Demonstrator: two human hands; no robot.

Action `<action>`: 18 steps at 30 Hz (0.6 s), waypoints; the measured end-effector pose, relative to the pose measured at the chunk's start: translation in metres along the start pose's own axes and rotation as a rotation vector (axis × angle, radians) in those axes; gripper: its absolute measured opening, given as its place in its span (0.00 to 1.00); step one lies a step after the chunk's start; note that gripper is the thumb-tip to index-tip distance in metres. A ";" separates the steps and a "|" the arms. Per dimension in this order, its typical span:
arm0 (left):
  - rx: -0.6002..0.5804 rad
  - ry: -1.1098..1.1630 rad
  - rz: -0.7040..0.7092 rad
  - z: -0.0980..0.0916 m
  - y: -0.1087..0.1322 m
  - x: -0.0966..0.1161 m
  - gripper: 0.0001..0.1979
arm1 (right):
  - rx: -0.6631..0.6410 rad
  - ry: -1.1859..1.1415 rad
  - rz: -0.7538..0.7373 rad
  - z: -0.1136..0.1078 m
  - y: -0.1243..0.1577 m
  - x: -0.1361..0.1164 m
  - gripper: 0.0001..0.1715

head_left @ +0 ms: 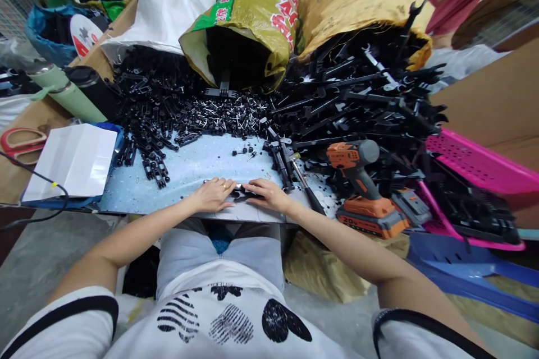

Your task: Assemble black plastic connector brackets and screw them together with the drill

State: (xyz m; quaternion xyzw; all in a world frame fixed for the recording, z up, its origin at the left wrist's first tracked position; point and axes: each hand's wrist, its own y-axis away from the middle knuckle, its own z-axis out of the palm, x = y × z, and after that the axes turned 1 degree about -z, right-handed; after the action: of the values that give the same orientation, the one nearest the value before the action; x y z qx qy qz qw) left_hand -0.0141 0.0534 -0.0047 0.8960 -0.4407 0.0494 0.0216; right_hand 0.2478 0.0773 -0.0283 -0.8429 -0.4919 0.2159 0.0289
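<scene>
My left hand [215,193] and my right hand [266,193] meet at the near edge of the pale blue work board [185,171]. Both sets of fingers are curled and pinch a small black plastic part [243,195] that lies flat between them. A ring shows on my left hand. Just beyond my right hand lie a few long black parts [281,160]. Heaps of small black pieces [168,106] and long black bars [362,95] cover the far side of the board.
An orange cordless drill [362,190] lies right of my right hand. A pink crate [471,190] holds black parts at far right. A white box [71,160], red scissors [21,143] and a green flask [63,90] sit left. Open sacks [252,17] stand behind.
</scene>
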 end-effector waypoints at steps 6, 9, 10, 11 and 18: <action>0.009 -0.029 -0.192 -0.007 -0.012 -0.004 0.25 | -0.131 0.361 0.199 -0.015 -0.008 0.012 0.37; 0.076 0.010 -0.309 -0.023 -0.005 0.000 0.25 | -0.109 0.332 0.152 -0.039 -0.011 -0.007 0.39; 0.116 0.048 -0.293 -0.031 0.001 0.004 0.27 | -0.102 0.278 0.093 -0.050 -0.011 -0.017 0.39; 0.165 0.105 -0.245 -0.040 0.010 0.011 0.28 | -0.104 0.202 0.024 -0.062 -0.010 -0.030 0.39; 0.414 0.593 0.081 -0.067 0.053 0.094 0.41 | 0.082 -0.623 -0.263 -0.053 -0.017 -0.125 0.39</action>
State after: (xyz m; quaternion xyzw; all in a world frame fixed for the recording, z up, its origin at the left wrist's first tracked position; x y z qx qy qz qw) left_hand -0.0040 -0.0479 0.0714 0.8100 -0.4310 0.3962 -0.0353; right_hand 0.2019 -0.0100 0.0658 -0.6639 -0.5726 0.4771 -0.0614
